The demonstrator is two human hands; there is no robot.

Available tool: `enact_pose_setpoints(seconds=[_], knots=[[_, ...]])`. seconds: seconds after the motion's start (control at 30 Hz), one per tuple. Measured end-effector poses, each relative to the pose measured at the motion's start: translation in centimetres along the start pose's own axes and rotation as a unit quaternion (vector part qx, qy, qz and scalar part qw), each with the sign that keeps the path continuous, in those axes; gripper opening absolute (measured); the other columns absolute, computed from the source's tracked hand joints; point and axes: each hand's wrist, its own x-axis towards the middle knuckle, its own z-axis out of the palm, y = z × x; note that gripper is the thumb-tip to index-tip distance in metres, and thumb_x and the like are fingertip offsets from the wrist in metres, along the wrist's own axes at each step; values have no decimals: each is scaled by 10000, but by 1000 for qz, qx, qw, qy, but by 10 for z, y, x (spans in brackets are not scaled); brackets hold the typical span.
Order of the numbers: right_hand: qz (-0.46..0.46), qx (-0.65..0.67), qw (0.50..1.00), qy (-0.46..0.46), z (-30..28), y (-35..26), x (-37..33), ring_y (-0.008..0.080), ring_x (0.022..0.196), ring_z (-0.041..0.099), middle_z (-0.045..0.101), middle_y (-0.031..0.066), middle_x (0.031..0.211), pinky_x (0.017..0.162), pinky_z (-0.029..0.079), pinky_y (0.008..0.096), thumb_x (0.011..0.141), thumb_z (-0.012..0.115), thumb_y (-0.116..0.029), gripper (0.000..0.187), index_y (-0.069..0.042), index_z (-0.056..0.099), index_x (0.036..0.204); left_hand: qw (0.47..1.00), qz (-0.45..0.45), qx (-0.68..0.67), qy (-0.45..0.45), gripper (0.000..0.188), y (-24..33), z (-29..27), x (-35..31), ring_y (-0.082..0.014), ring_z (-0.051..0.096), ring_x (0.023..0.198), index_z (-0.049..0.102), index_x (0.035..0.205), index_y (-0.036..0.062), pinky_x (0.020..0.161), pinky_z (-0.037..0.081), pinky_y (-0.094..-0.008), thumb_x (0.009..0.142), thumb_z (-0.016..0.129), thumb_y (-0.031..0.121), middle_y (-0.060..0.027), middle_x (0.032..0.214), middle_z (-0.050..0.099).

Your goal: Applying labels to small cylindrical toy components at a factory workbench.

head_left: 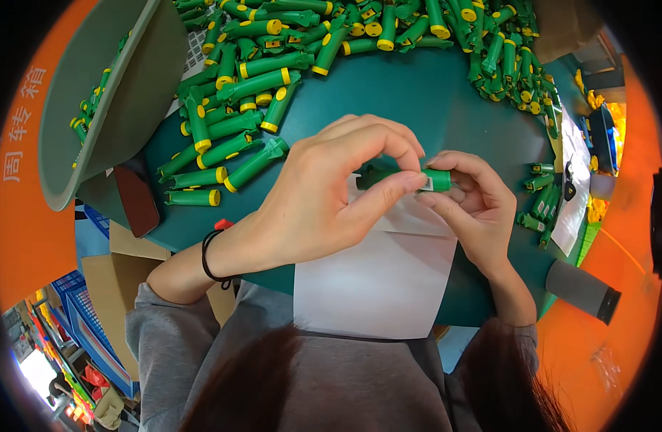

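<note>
The head view shows, at far left, a grey-green bin (140, 79) tilted over the teal table (410, 101), beside a heap of green tubes with yellow caps (252, 86). The left hand (324, 198) pinches a green tube (406, 178) between thumb and fingers above a white sheet (378, 281). The right hand (475, 205) grips the tube's other end, where a small white label sits.

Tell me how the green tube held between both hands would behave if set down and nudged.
The green tube looks round and smooth, so it would probably roll. It seems stiff plastic and likely light, pinched by fingertips of the left hand and right hand.
</note>
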Motion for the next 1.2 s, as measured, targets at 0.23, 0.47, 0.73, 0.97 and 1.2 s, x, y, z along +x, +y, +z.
enact_pose_setpoints(seconds=[0.23, 0.47, 0.73, 0.97, 1.2], knots=[[-9, -52, 999, -11, -2, -5, -3, 209, 1087, 654, 624, 149, 1193, 922, 604, 316, 812, 730, 149, 400, 82, 602, 1186, 998, -51, -31, -23, 75, 11, 3, -2, -171, 655, 936, 679, 953, 3, 870, 505, -308, 892, 721, 17, -109, 1040, 711], [-36, -73, 996, -32, -1, -8, -6, 231, 1094, 671, 630, 165, 1196, 923, 615, 333, 800, 740, 154, 398, 88, 610, 1170, 997, -74, -11, -33, 82, 16, 2, -3, -166, 656, 920, 686, 963, -4, 860, 508, -300, 895, 723, 25, -106, 1009, 715], [-24, -80, 996, -30, -2, -8, -7, 231, 1071, 685, 644, 160, 1176, 918, 612, 330, 797, 749, 145, 392, 80, 624, 1163, 996, -76, -3, -37, 76, 16, 3, -3, -175, 662, 910, 690, 945, -12, 856, 512, -301, 888, 727, 24, -109, 994, 715], [-2, -57, 998, -30, -4, -10, -8, 214, 1049, 686, 652, 165, 1182, 877, 601, 299, 785, 773, 123, 378, 82, 643, 1138, 986, -113, -118, -27, 174, 9, 4, -2, -99, 641, 882, 659, 1054, 26, 766, 505, -259, 899, 737, 40, -57, 976, 713], [27, -16, 999, -3, 0, -5, -5, 187, 996, 673, 684, 152, 1132, 866, 556, 306, 753, 820, 80, 386, 60, 689, 1116, 925, -275, -235, -113, 358, 6, 11, 4, -116, 515, 609, 644, 942, -9, 548, 417, -309, 1032, 582, 332, -76, 700, 607]])
